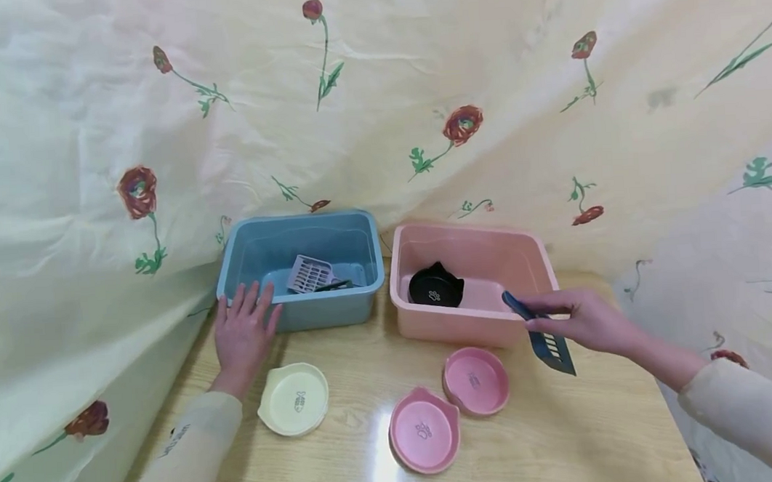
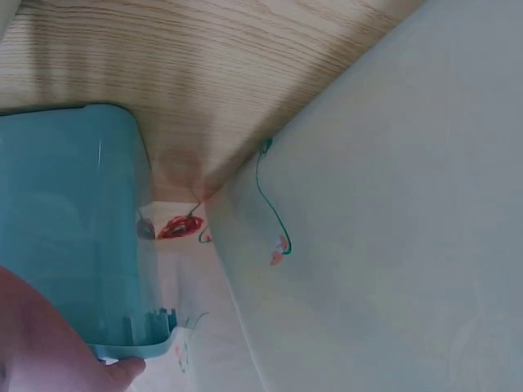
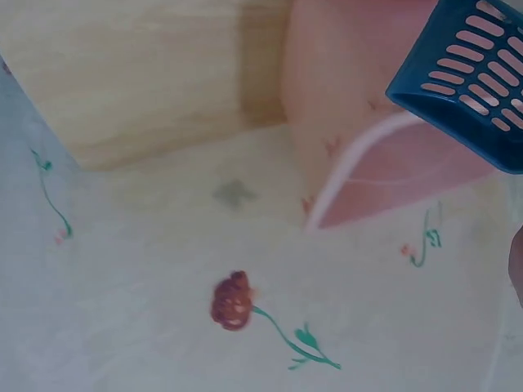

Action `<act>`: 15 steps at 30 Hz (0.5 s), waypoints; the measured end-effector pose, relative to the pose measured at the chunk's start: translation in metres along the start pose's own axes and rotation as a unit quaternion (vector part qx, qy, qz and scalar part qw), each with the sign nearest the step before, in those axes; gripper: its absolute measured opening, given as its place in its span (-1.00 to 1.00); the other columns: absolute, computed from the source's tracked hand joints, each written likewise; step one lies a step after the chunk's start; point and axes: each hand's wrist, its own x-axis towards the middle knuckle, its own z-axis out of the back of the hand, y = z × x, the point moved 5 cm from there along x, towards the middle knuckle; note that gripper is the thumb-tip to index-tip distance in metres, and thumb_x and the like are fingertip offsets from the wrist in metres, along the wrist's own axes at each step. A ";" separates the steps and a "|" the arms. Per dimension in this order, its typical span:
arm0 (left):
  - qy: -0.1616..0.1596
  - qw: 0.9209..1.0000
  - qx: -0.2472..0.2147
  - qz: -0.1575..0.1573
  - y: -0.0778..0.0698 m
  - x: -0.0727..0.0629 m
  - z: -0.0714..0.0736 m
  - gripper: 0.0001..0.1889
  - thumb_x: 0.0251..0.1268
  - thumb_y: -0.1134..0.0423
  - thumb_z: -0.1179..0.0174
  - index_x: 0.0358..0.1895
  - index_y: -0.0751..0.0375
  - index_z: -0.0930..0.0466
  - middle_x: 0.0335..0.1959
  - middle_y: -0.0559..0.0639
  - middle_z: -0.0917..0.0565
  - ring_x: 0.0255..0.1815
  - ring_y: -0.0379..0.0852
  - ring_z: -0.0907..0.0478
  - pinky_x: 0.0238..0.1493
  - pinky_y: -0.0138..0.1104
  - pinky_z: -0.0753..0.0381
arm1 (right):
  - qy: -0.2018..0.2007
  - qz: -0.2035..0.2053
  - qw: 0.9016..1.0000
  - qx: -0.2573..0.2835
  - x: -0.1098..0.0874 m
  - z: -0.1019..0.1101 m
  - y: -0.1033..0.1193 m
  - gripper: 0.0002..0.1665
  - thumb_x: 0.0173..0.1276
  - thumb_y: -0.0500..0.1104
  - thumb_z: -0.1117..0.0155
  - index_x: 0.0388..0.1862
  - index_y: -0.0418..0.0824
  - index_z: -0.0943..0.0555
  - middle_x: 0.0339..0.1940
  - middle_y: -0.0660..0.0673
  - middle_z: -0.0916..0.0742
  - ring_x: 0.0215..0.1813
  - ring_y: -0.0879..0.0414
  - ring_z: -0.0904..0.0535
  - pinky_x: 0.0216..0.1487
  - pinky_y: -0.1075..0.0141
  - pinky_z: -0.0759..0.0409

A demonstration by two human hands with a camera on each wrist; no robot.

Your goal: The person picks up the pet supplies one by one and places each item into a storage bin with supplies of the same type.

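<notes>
Draping behind wooden table (image 1: 566, 435), floral cloth (image 1: 416, 72)

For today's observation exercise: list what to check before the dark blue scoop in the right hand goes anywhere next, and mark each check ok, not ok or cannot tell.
1. Right hand grips the dark blue scoop: ok.
2. Scoop empty: cannot tell.
3. Pink tub has free floor beside the black bowl: ok.
4. Left hand steadies the blue tub: ok, fingers flat on its front wall.
5. Blue tub already holds a grey scoop: ok.
6. Three bowls on the table lie apart from the scoop: ok.
</notes>
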 end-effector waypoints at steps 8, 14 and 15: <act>0.013 1.000 0.002 0.008 -0.001 -0.001 0.001 -0.40 0.54 -0.04 -0.27 0.55 0.02 -0.50 0.49 0.20 -0.55 0.61 0.26 -0.36 0.68 0.20 -0.11 | 0.019 -0.032 0.997 0.067 0.050 0.006 0.020 -0.57 0.41 -0.31 -0.51 0.24 -0.33 -0.75 -0.07 -0.19 -0.88 -0.11 0.33 -0.81 -0.09 0.47 -0.75; 0.017 1.000 0.005 0.004 -0.002 0.001 0.001 -0.39 0.54 -0.03 -0.28 0.56 0.03 -0.48 0.50 0.21 -0.55 0.60 0.27 -0.36 0.67 0.20 -0.12 | 0.027 -0.038 0.993 0.108 0.091 0.003 0.033 -0.52 0.44 -0.27 -0.50 0.32 -0.29 -0.71 0.09 -0.24 -0.84 0.02 0.34 -0.80 0.02 0.46 -0.74; 0.018 1.000 0.008 0.004 -0.002 0.001 0.001 -0.39 0.54 -0.03 -0.28 0.56 0.03 -0.48 0.49 0.21 -0.55 0.60 0.26 -0.37 0.67 0.20 -0.13 | 0.030 -0.040 0.992 0.115 0.098 0.001 0.036 -0.50 0.46 -0.26 -0.49 0.35 -0.27 -0.70 0.13 -0.24 -0.83 0.05 0.32 -0.79 0.04 0.44 -0.74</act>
